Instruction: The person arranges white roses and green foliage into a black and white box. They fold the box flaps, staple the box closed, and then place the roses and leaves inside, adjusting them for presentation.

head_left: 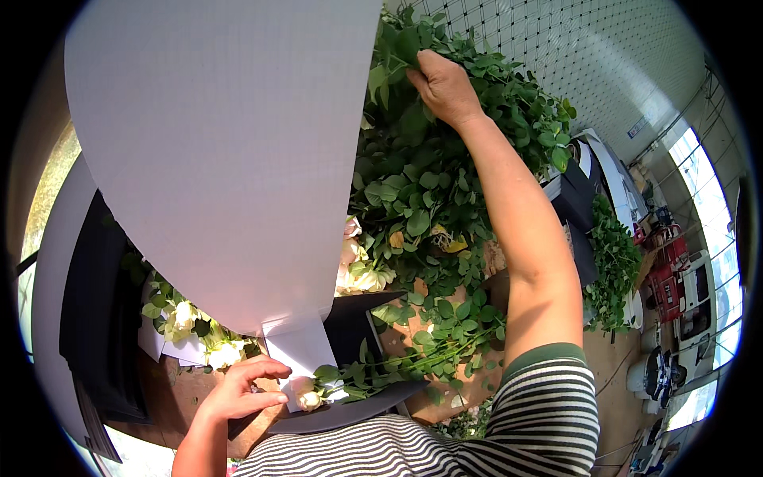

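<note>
At 6 o'clock, a striped sleeve [548, 413] and shirt front are seen at the lower edge. At 7 o'clock, the left hand [238, 389] is held with its fingers curled loosely together, the fingertips resting on a white paper sheet [298, 354] just beside a pale rosebud [306, 397]; whether anything is pinched cannot be told. The bud's leafy stem [397, 362] is laid across a dark tray edge [350, 413] toward 5 o'clock. At 8 o'clock, cream roses [199, 334] are lodged beneath a large white card [222, 151], by which the 10-to-12 o'clock region is filled. Near the centre, more pale roses [358, 270] are seen at the foot of a mass of green rose foliage [429, 191]. At 12 o'clock, the right hand [445, 87] is extended on a bare arm, its fingers closed on leafy stems at the top of the foliage. At 3 o'clock, a second green bunch [612, 270] lies well apart.
</note>
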`<state>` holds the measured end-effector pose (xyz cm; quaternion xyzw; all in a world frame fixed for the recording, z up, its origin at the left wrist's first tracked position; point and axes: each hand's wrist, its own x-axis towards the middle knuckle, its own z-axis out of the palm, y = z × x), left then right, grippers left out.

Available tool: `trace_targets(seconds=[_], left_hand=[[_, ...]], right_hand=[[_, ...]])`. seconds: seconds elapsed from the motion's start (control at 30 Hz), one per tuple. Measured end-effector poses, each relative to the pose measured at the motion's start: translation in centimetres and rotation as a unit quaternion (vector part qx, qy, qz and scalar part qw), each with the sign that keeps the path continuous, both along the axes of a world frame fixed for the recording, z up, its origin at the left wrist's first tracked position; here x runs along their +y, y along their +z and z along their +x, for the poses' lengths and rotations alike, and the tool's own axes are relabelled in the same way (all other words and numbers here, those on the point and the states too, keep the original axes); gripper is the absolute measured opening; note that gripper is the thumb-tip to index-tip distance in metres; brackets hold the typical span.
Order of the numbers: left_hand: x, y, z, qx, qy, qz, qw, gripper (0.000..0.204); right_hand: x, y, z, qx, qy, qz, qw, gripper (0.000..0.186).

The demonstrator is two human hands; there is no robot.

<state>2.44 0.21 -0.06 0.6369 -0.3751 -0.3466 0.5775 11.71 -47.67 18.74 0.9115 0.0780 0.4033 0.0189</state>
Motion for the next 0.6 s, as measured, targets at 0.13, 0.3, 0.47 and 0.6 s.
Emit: trace_targets(seconds=[0.13, 0.3, 0.47, 0.6], left_hand=[[0.6, 10.9, 10.1, -0.044, 0.269, -0.192, 0.943, 0.014], [-18.1, 18.9, 15.2, -0.766, 0.028, 0.004, 0.642, 0.075], [-32.8, 16.7, 20.3, -0.828, 0.084, 0.035, 0.553, 0.076], [-35.1, 12.1, 25.0, -0.826, 0.114, 0.178, 0.522, 0.078]], right_hand=[[-0.2, -0.5, -0.9, -0.043, 0.000, 0.044, 0.998, 0.019], [-1.0, 4.0, -5.3, -0.158, 0.119, 0.110, 0.974, 0.011], [-4.3, 5.7, -19.0, -0.135, 0.029, 0.247, 0.959, 0.028], [-6.8, 3.8, -29.7, -0.295, 0.082, 0.430, 0.850, 0.041]])
